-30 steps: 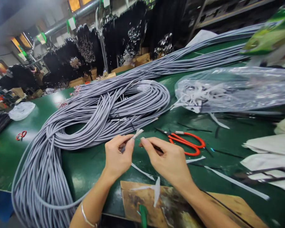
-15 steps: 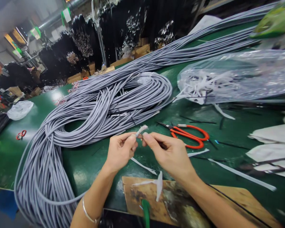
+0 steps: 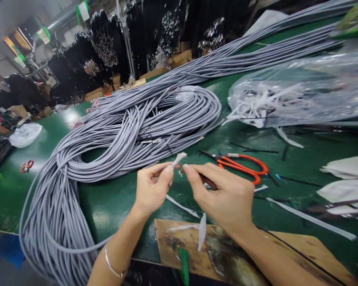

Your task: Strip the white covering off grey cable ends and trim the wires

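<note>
My left hand (image 3: 151,186) pinches the frayed whitish end of a grey cable (image 3: 178,159) between thumb and forefinger, just above the green table (image 3: 107,206). My right hand (image 3: 223,194) is closed in a pinch right beside that end, fingertips almost touching it, and a thin dark strand runs back under its palm. A big bundle of grey cables (image 3: 128,135) lies coiled behind both hands. Orange-handled scissors (image 3: 241,167) rest on the table just beyond my right hand.
A clear plastic bag of white strips (image 3: 295,95) lies at the right. White strips (image 3: 313,220) and a worn wooden board (image 3: 226,258) sit near the front edge. Small red scissors (image 3: 26,165) and a white bag (image 3: 25,135) are far left. Racks of black cables (image 3: 107,51) stand behind.
Both hands stay pinched at the cable end and have risen slightly in view; the right fingertips have closed in on the frayed tip. The camera has tilted a little.
</note>
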Demonstrator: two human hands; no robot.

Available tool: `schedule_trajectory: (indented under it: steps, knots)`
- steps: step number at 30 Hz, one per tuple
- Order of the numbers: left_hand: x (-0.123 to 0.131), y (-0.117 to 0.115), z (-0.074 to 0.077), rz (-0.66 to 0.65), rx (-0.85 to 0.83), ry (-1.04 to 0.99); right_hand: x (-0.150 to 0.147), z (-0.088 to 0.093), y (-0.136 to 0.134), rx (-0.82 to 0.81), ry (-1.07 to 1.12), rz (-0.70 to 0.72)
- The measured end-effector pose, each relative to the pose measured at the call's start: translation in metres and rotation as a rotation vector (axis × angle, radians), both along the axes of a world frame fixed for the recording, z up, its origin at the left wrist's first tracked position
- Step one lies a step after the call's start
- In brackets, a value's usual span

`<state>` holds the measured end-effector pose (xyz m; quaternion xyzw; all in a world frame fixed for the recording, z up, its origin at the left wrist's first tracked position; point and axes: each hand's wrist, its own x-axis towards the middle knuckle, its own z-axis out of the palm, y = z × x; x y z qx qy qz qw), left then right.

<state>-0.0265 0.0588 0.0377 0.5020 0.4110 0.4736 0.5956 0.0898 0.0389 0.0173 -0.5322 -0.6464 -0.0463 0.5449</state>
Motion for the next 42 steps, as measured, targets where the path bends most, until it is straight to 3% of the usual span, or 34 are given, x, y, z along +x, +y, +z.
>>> schedule_trajectory:
  steps: [13, 18, 19, 23, 25, 36, 42]
  knots:
    - [0.001, -0.002, -0.011, 0.122, 0.22, 0.365, -0.001, -0.003, 0.0, 0.115, -0.172, -0.05]
    - [-0.008, 0.021, -0.026, 0.295, 0.172, 0.595, -0.006, 0.002, -0.015, 0.372, -0.292, 0.319]
    - [-0.009, 0.025, -0.027, 0.297, 0.144, 0.577, -0.004, 0.002, -0.015, 0.35, -0.284, 0.275]
    - [-0.012, 0.022, -0.023, 0.247, 0.12, 0.377, 0.005, -0.004, -0.001, 0.115, -0.307, -0.124]
    - [-0.011, 0.016, -0.018, 0.245, 0.173, 0.354, 0.008, -0.007, 0.007, 0.067, -0.333, -0.179]
    - [-0.01, 0.004, -0.007, 0.23, 0.517, 0.552, 0.004, -0.011, 0.006, 0.091, -0.266, -0.103]
    - [-0.008, 0.002, -0.015, 0.233, 0.631, 0.662, 0.004, -0.009, 0.006, 0.074, -0.257, -0.063]
